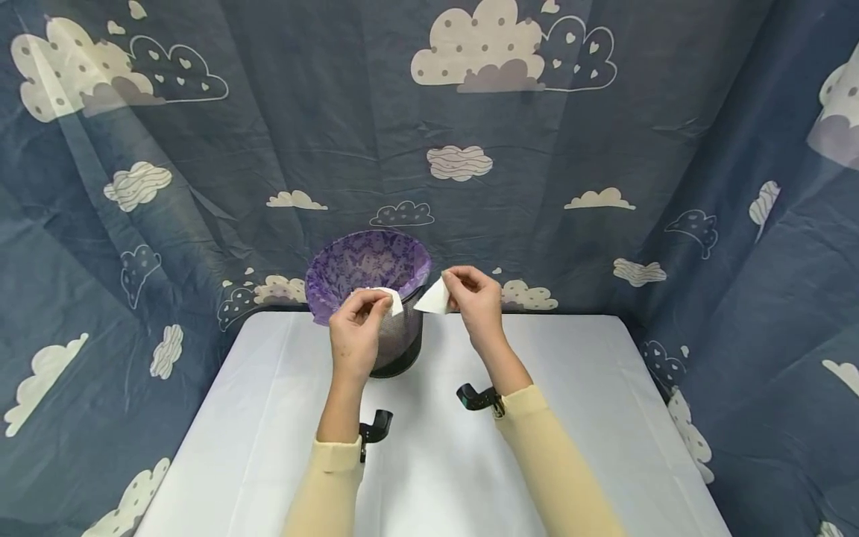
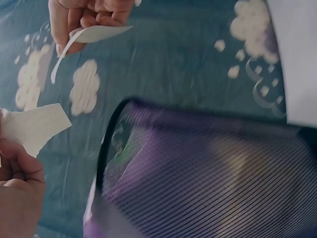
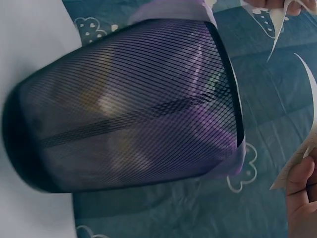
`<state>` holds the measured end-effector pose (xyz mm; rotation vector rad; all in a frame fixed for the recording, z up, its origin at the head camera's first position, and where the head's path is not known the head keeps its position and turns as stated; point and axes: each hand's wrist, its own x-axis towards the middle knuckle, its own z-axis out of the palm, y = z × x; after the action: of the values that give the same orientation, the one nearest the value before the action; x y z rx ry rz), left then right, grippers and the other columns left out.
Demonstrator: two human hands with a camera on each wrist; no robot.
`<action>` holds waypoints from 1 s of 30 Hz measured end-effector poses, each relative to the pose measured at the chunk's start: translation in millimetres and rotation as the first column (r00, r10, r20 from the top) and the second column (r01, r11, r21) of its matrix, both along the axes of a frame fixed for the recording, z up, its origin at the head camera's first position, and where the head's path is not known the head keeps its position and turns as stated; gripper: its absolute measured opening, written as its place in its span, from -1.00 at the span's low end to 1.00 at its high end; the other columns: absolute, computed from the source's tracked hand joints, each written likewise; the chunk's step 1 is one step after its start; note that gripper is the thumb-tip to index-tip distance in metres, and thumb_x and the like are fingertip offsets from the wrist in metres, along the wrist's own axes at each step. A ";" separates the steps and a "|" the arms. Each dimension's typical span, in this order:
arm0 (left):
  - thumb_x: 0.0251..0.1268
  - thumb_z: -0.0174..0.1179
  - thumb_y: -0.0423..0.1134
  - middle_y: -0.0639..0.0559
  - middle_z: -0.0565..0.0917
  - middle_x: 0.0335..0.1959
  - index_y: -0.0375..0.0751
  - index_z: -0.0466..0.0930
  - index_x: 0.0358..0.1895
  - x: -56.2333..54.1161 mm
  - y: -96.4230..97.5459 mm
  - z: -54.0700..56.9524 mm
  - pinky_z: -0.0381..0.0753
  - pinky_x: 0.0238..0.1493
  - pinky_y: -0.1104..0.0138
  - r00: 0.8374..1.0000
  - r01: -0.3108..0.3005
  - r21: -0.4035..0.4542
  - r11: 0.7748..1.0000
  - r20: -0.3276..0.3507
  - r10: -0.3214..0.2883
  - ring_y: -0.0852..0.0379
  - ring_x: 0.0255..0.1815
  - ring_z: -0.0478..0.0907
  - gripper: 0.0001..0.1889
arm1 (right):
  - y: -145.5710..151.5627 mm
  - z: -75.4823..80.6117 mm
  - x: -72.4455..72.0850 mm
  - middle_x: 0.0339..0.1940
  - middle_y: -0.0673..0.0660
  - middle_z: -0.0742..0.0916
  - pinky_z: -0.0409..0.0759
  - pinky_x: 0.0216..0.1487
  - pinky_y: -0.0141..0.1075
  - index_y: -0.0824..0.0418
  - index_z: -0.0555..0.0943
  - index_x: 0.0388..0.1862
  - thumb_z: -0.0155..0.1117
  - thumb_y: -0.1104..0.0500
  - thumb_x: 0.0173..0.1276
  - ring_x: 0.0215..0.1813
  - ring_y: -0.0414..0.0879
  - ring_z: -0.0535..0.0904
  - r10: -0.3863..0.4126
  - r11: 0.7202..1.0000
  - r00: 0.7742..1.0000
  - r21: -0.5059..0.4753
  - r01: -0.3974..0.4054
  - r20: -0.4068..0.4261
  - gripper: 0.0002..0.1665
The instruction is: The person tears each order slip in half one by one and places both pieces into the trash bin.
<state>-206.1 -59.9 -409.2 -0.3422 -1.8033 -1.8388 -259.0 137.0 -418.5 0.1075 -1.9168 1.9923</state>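
My left hand (image 1: 354, 339) pinches a small piece of white paper (image 2: 37, 126) between thumb and fingers, in front of the rim of a black mesh wastebasket (image 1: 401, 339). To its right, my right hand (image 1: 480, 304) pinches another white paper piece (image 1: 435, 297), roughly triangular in the head view. A gap separates the two pieces, and the left one has an uneven edge in the left wrist view. Both hands are raised above the table beside the basket's mouth. A purple patterned bag (image 1: 321, 280) lines the basket and folds over its rim.
The wastebasket stands at the back of a white-covered table (image 1: 537, 440). Blurred pale and yellowish shapes (image 3: 106, 104) show through its mesh. A dark blue cloud-print curtain (image 1: 510, 216) surrounds the table at the back and sides. Each wrist wears a black camera mount (image 1: 475, 397).
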 end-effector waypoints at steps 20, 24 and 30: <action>0.46 0.38 -0.30 0.00 0.70 -0.28 -0.36 0.78 -0.10 -66.1 -44.3 9.6 0.43 -0.26 0.55 0.944 -0.264 -0.113 0.958 0.175 0.280 0.35 -0.35 0.47 -0.84 | -58.0 18.0 -79.8 -0.40 0.01 0.77 0.57 -0.46 -0.44 0.20 0.77 -0.13 0.40 0.10 0.51 -0.47 -0.26 0.59 0.100 0.985 0.994 0.144 -0.093 -0.042 -0.83; 0.48 0.35 -0.28 -0.20 0.74 -0.18 -0.35 0.77 -0.06 -69.6 -45.1 5.0 0.44 -0.21 0.55 0.938 -0.257 -0.138 0.957 0.202 0.281 0.36 -0.30 0.50 -0.83 | -64.6 12.8 -82.8 -0.28 0.11 0.82 0.62 -0.38 -0.43 0.18 0.77 -0.13 0.39 0.10 0.51 -0.40 -0.27 0.64 0.113 0.973 0.993 0.204 -0.104 -0.032 -0.83; 0.48 0.34 -0.27 -0.21 0.76 0.00 -0.27 0.74 0.07 -69.7 -46.7 2.3 0.43 -0.14 0.49 0.932 -0.239 -0.178 0.955 0.234 0.277 0.27 -0.16 0.53 -0.78 | -67.6 11.6 -84.3 -0.07 0.17 0.84 0.65 -0.31 -0.41 0.14 0.77 0.01 0.37 0.10 0.53 -0.33 -0.23 0.68 0.163 0.949 0.986 0.276 -0.152 -0.020 -0.81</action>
<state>-275.8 -106.6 -406.9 0.0876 -2.0529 -1.6283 -343.3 69.4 -406.8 0.3842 -2.2068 1.7903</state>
